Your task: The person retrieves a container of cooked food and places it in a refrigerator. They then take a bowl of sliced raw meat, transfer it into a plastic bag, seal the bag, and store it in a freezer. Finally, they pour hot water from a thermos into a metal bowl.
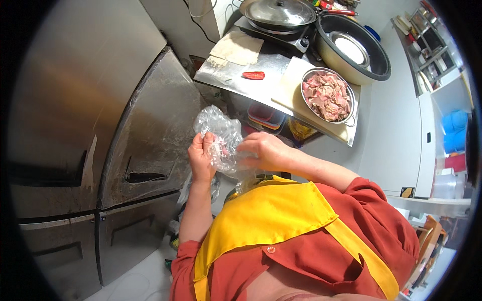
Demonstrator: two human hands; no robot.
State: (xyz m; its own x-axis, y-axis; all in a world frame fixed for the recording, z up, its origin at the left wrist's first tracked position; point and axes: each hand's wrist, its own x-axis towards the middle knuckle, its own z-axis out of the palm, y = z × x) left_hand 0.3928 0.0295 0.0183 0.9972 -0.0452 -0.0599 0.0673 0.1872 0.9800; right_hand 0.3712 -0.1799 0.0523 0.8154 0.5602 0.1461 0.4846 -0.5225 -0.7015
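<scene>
My left hand (201,154) pinches a crumpled clear plastic bag (220,122) between thumb and fingers, in front of the yellow apron (267,214). At the bag's right side is my right hand (263,150), its fingers partly covered by the thin film. Whether those fingers grip the plastic cannot be made out. A small pinkish patch shows through the film between the hands; what it is stays unclear. Beyond, sliced raw meat (327,97) fills a round metal colander (352,113) on a pale cutting board (288,88).
The steel table (233,81) bears a halved red chili pepper (253,75), a folded cloth (237,48) and a lidded wok (280,13) on an electric cooker (301,43). Behind the colander stands a large dark-lined basin (376,69). Plastic baskets (265,114) sit below. A steel refrigerator (150,131) borders the left.
</scene>
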